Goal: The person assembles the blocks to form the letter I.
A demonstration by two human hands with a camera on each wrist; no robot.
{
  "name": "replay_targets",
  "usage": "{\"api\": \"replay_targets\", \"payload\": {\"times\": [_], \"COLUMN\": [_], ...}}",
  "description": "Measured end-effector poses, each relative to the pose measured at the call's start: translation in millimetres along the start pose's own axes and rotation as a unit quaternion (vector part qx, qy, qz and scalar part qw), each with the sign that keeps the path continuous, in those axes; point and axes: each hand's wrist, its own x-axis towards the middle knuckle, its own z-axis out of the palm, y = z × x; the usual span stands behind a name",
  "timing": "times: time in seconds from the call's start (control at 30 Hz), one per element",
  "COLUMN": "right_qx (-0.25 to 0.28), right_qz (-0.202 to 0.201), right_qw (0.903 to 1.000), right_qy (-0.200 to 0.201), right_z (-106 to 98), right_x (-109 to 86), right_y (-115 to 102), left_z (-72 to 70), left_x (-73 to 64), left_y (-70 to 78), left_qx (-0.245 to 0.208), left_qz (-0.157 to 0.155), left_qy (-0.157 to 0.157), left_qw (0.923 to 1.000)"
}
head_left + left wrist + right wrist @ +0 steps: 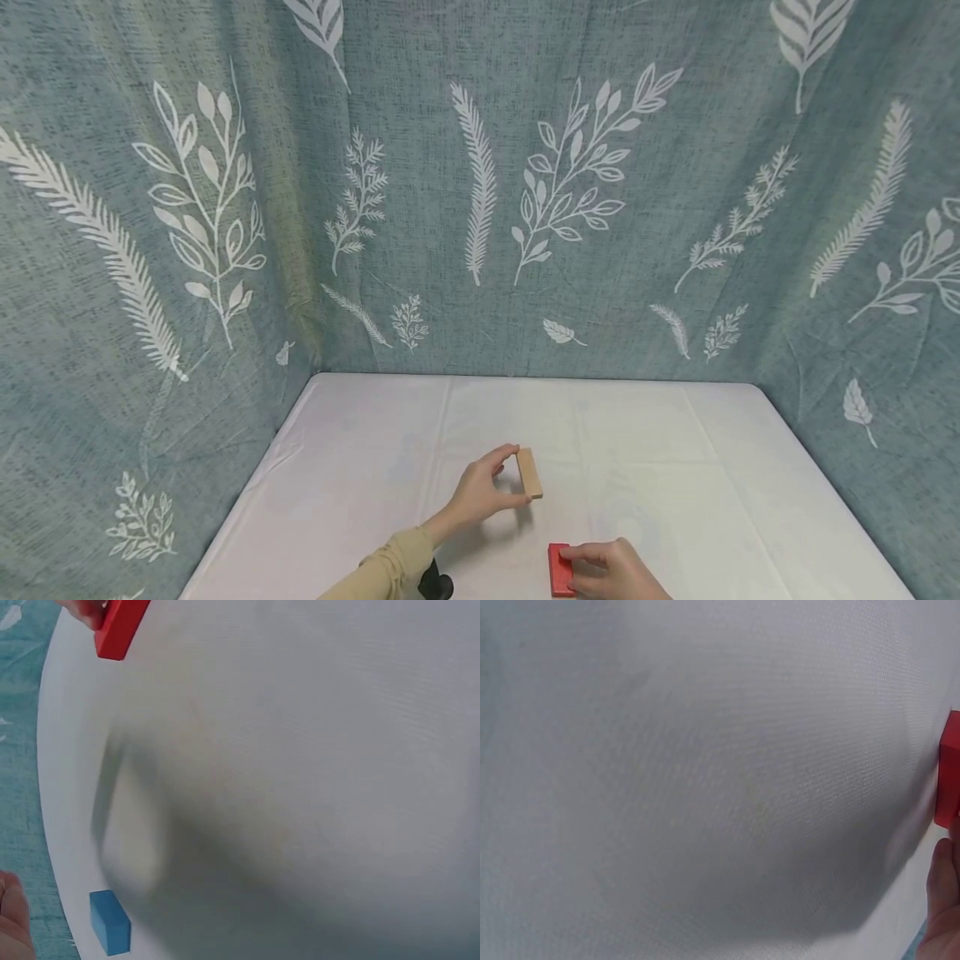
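In the head view my left hand (480, 493) pinches a plain wooden block (528, 473) by its two ends, between thumb and fingers. A shadow on the cloth below suggests that the block is raised off the table. Nearer the front, my right hand (617, 568) grips a red block (560, 570) by its right side. The red block (949, 771) is cut off at the right edge of the right wrist view, with fingers next to it. A blue block (110, 922) lies low in the left wrist view; the wooden block does not show there.
A white cloth (360, 467) covers the table. Blue-green curtains (435, 208) with white leaf prints hang behind it and along both sides. A small black object (435, 582) shows beside the left sleeve at the front.
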Motion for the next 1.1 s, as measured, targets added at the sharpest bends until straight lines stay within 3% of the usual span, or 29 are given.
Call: {"api": "replay_targets", "payload": {"times": [0.6, 1.1], "right_qx": [0.001, -0.015], "right_qz": [-0.012, -0.019], "right_qw": [0.9999, 0.9997], "right_qy": [0.002, 0.004], "right_z": [0.6, 1.1], "right_x": [0.8, 1.0], "right_y": [2.0, 4.8], "left_z": [12.0, 28.7], "left_x": [5.0, 0.8], "left_y": [14.2, 6.7], "left_qx": [-0.021, -0.035], "left_qz": [0.001, -0.011], "left_qy": [-0.029, -0.049], "left_qw": [0.9993, 0.9981]}}
